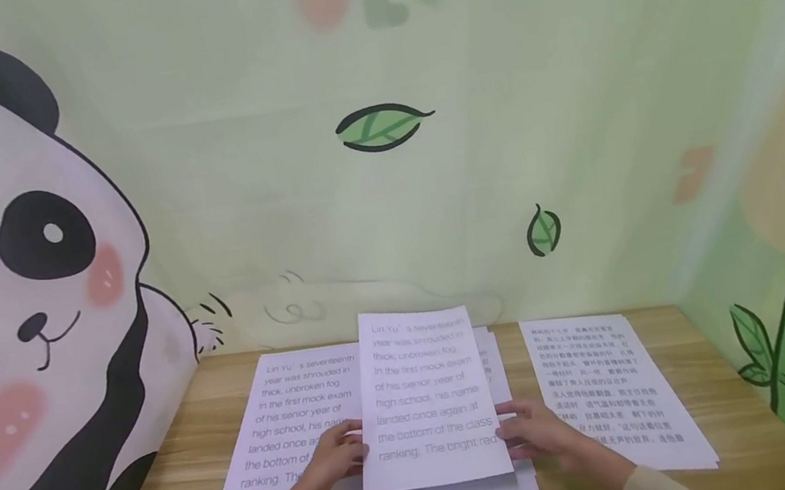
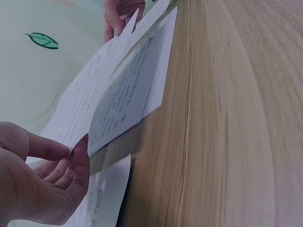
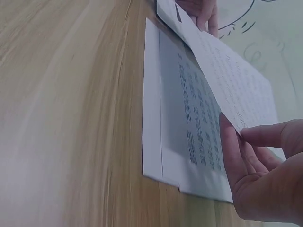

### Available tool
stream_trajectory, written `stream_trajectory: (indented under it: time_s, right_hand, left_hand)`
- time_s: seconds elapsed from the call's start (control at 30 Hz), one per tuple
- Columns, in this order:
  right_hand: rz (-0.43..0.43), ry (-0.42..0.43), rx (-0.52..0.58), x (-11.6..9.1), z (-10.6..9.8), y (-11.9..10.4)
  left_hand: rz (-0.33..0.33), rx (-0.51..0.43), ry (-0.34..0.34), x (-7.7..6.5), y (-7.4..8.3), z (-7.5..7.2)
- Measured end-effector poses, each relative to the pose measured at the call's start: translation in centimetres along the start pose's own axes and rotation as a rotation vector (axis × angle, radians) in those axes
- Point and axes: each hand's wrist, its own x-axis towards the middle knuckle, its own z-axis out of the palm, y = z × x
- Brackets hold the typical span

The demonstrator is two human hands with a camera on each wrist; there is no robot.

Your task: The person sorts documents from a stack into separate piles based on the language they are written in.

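Observation:
Between my hands a sheet of paper (image 1: 423,398) with large English print is held up, tilted toward me. My left hand (image 1: 340,453) pinches its left edge between thumb and fingers, and my right hand (image 1: 534,428) pinches the right edge. In the left wrist view the left thumb and fingers (image 2: 81,165) close on the sheet's edge. Beneath the raised sheet lies a middle stack of papers (image 3: 189,142) with Chinese print, its sheets slightly offset. The raised sheet hides most of that stack in the head view.
On the left of the wooden table (image 1: 165,440) lies a stack of English-printed sheets (image 1: 289,424), partly behind my left hand. A stack of Chinese-printed sheets (image 1: 604,383) lies on the right. Behind the table hangs a green backdrop (image 1: 242,174) with a panda and leaves.

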Motion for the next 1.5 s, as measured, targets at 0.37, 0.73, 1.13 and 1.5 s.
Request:
stream_trajectory:
  time_s: [0.37, 0.73, 1.13, 1.5]
  right_hand:
    - [0.004, -0.062, 0.112, 2.7, 5.0, -0.7]
    - [-0.035, -0.117, 0.148, 4.5, 10.1, -3.1]
    - [-0.056, -0.131, 0.181, 6.4, 14.6, -2.6]
    - [-0.029, -0.208, 0.247, 6.4, 15.5, -2.9]
  left_hand:
    - [-0.051, -0.012, 0.106, -0.3, -0.9, -4.8]
    - [0.003, -0.054, 0.178, -0.7, -1.6, -9.5]
    - [-0.020, -0.038, 0.247, -0.4, -4.0, -12.6]
    - [-0.095, -0.058, 0.292, 0.1, -5.8, -14.1]
